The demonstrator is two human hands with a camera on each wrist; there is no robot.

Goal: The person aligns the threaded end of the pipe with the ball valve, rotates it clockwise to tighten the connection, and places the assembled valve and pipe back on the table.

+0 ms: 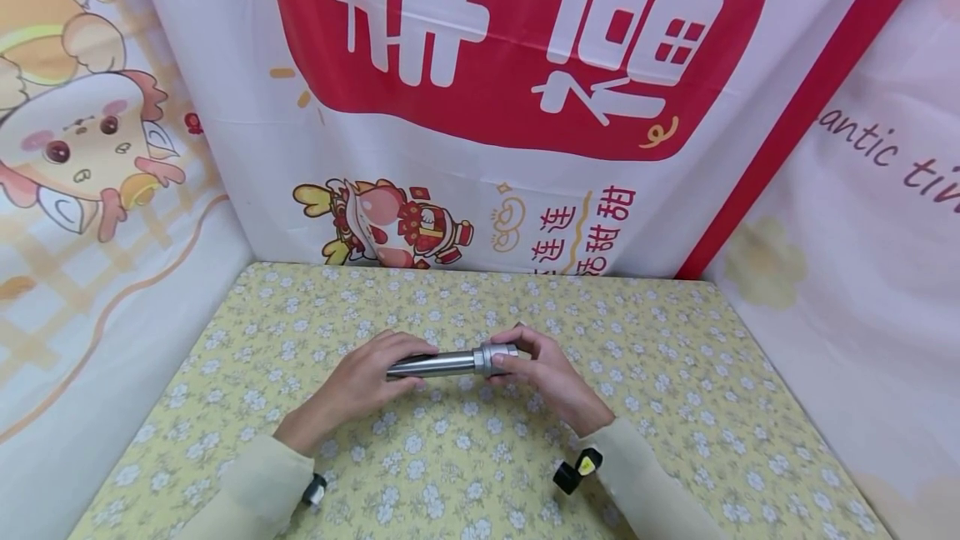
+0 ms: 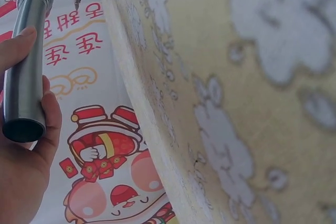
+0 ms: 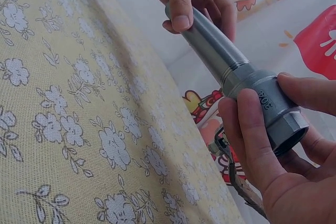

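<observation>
A smooth steel pipe (image 1: 444,364) lies level across the front of me, its right end joined to a steel ball valve (image 3: 274,104) marked 304. My left hand (image 1: 369,375) grips the pipe towards its left end, thumb along one side. Around the valve body, my right hand (image 1: 546,367) holds with thumb and fingers. The valve's lever handle (image 3: 231,169) hangs from its side in the right wrist view. In the left wrist view the pipe's near end (image 2: 24,130) is open and hollow. How deep the pipe sits in the valve is hidden.
A yellow flowered cloth (image 1: 465,473) covers the table under both hands. Printed white and red hangings (image 1: 420,148) rise along the table's back edge, with more on the left and right sides. Small black wrist devices (image 1: 576,472) are on both sleeves.
</observation>
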